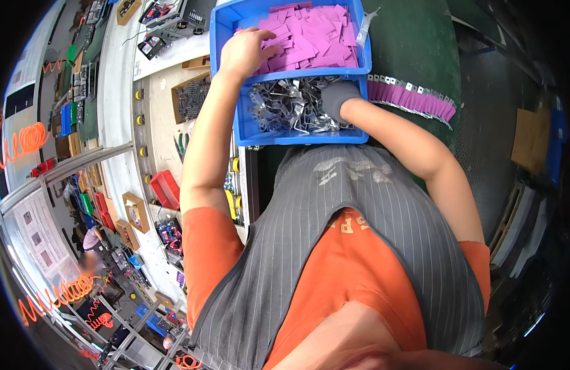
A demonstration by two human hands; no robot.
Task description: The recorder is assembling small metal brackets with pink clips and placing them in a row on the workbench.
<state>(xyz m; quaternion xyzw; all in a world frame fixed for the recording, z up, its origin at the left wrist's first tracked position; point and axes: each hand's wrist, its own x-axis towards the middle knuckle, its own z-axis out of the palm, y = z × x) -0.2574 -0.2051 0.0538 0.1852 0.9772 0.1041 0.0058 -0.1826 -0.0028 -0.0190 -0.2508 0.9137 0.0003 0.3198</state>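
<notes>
My bare left hand (243, 52) reaches over the left side of a blue bin (218, 37) heaped with flat purple strips (309, 37). Its fingers are apart at the edge of the pile, and I see no strip lifted in them. In the nearer blue bin (242, 126) lie many bent, shiny metal clips (291, 105). My right hand (340, 100), in a dark grey glove, is at the right end of this bin among the clips. Its fingers point down and away, so whether they grip a clip is hidden.
Right of the bins, a row of metal clips with purple strips (411, 98) lies on the green table (408, 37). At left stand a box of dark coiled parts (192, 98), a red bin (165, 189) and a workbench line. Cardboard (530, 140) stands far right.
</notes>
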